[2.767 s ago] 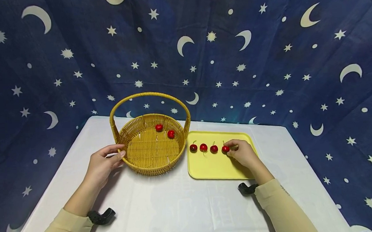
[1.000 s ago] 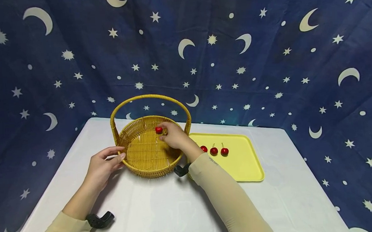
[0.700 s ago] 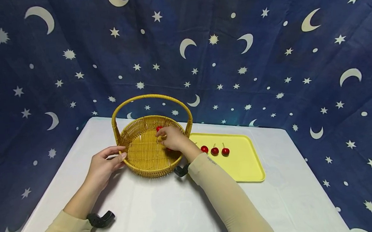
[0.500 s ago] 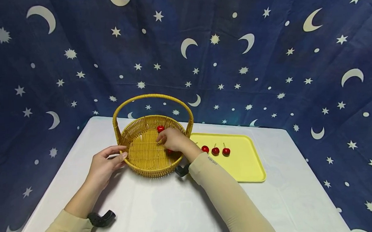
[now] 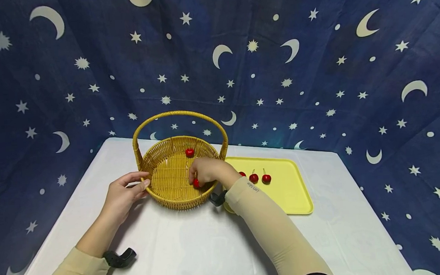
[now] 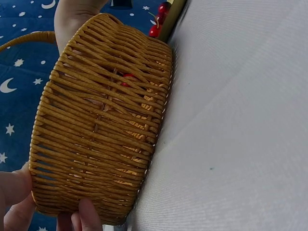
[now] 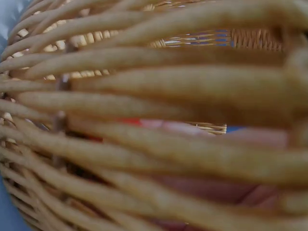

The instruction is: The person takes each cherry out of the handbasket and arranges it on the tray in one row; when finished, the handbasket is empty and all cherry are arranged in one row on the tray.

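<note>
My left hand (image 5: 124,194) holds the near left rim of the round wicker basket (image 5: 171,204), thumb at the rim and fingers against its side in the left wrist view. Inside the basket, my right hand (image 5: 210,170) reaches down with bent fingers and pinches a red cherry (image 5: 196,183) near the right front of its floor. Another cherry (image 5: 189,152) lies toward the back of the basket. Through the weave (image 7: 183,86) the right wrist view shows only bits of red and of the hand. Its thumb is hidden in the head view.
Right of the basket is a yellow tray (image 5: 283,202) with a row of stemmed cherries (image 5: 266,179), partly covered by the right forearm. The basket's tall handle (image 5: 177,112) arches above it. A white cloth (image 5: 196,246) covers the table; a starry blue curtain (image 5: 313,66) hangs behind.
The right hand went from a cherry on the tray into the basket, first by the back cherry, then toward the front. One basket cherry now lies nearer the front. The left hand stayed.
</note>
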A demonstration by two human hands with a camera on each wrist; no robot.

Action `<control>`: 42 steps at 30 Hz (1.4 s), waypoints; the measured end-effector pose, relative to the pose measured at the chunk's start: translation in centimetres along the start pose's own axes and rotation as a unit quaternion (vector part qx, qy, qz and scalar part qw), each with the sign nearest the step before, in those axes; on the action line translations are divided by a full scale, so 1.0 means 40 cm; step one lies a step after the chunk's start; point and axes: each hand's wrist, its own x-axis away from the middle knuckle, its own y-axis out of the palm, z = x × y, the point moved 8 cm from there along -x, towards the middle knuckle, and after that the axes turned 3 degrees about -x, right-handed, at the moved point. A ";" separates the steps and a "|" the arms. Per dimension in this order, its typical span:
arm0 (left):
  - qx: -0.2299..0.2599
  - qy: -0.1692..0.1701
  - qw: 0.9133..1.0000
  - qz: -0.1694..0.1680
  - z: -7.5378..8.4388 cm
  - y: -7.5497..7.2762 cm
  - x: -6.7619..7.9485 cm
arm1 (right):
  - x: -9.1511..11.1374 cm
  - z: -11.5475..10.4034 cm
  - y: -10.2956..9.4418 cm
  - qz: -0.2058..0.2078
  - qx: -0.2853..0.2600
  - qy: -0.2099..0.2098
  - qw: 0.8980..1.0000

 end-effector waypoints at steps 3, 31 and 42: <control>0.000 -0.002 1.000 -0.002 0.000 0.001 -0.001 | 0.001 -0.006 0.000 0.011 0.005 -0.021 1.000; 0.003 -0.001 1.000 0.005 -0.004 -0.003 0.003 | 0.338 0.157 -0.072 0.219 -0.313 -0.118 0.917; 0.005 0.004 1.000 -0.001 0.002 0.002 0.001 | 0.467 0.422 -0.054 0.300 -0.345 0.008 0.889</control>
